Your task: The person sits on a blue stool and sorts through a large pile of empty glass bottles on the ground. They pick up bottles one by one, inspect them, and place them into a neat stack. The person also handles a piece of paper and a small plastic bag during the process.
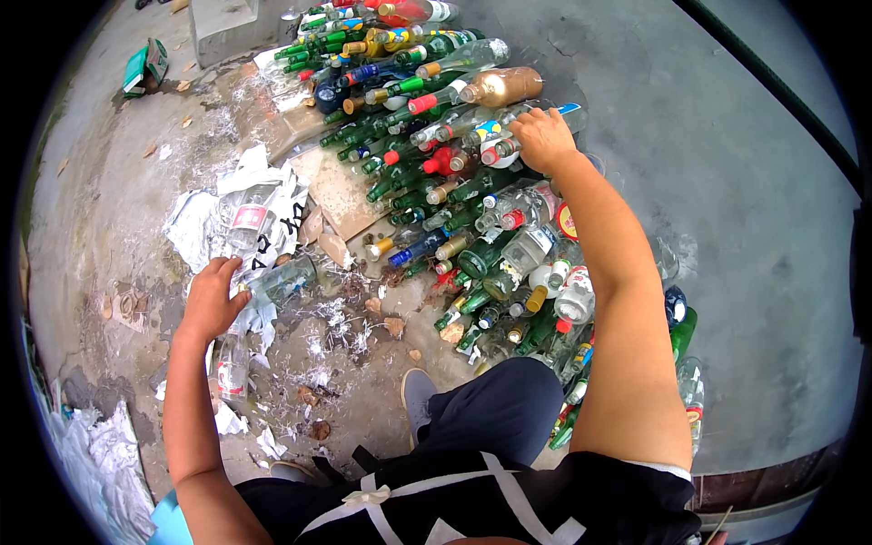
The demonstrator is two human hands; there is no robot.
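My left hand [214, 296] is at the near edge of a torn white plastic sack [194, 225], thumb apart from the fingers and nothing visibly held. Just right of it lies a clear glass bottle [289, 278]. Another clear bottle with a pink label [248, 219] rests on the sack, and one with a red and white label [232, 378] lies below the hand. Stretched over the far right of a bottle heap, my right hand [545, 139] has curled fingers among clear glass bottles [505, 148]. Its palm side is hidden, so a firm grip cannot be told.
Green beer bottles [402, 180], a gold bottle [507, 86] and several others lie heaped on the concrete. Broken tile pieces [335, 250], a flat tile [340, 197] and white shreds [334, 323] litter the ground. A green carton [145, 67] lies far left, near a concrete block [221, 30].
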